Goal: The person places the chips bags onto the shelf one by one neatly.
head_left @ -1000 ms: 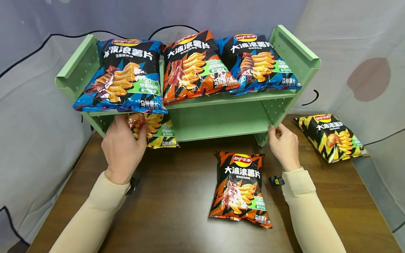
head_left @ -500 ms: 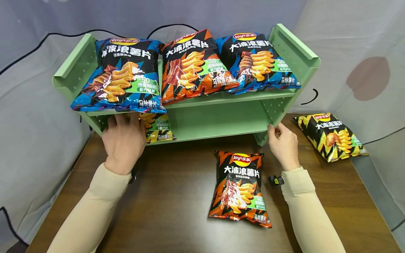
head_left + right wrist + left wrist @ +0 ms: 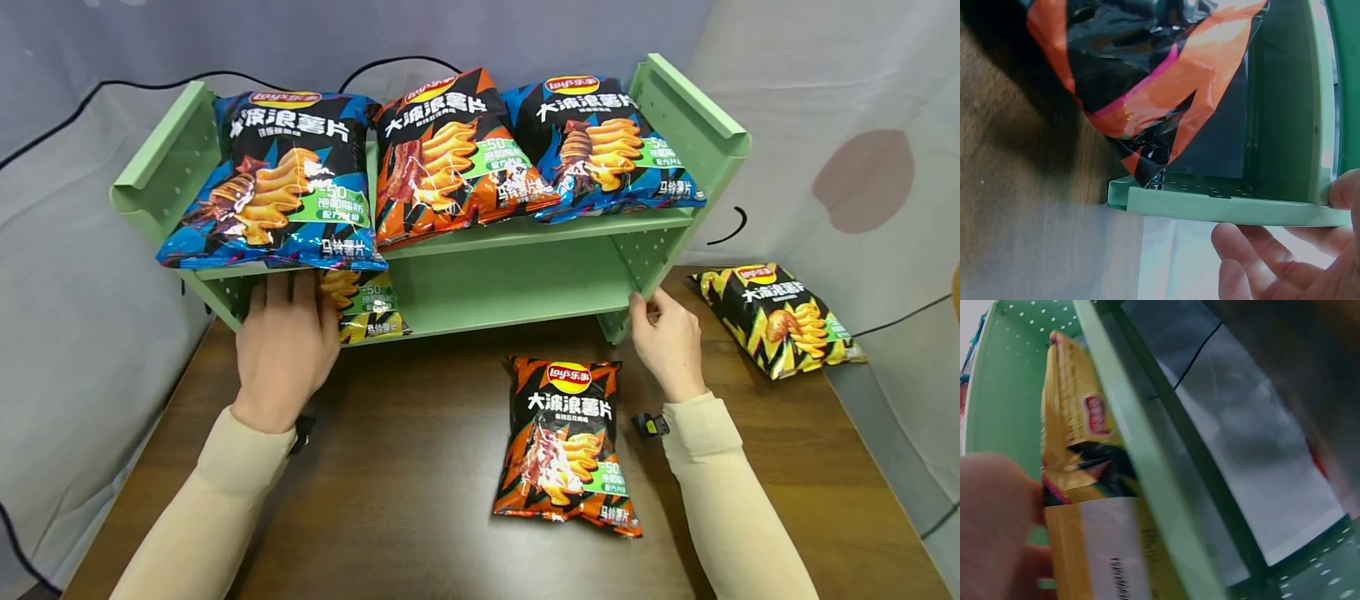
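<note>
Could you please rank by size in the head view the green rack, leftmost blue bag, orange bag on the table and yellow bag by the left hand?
1. Green rack
2. Leftmost blue bag
3. Orange bag on the table
4. Yellow bag by the left hand, ranked by its visible part only

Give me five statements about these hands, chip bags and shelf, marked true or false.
1. The left hand is at the yellow bag on the lower level of the green shelf. True.
2. The right hand touches nothing. False: it grips the shelf's right side.
3. The top row's middle bag is orange. True.
4. The front bag on the table is blue. False: it is orange and black.
5. Another yellow bag lies right of the shelf. True.
</note>
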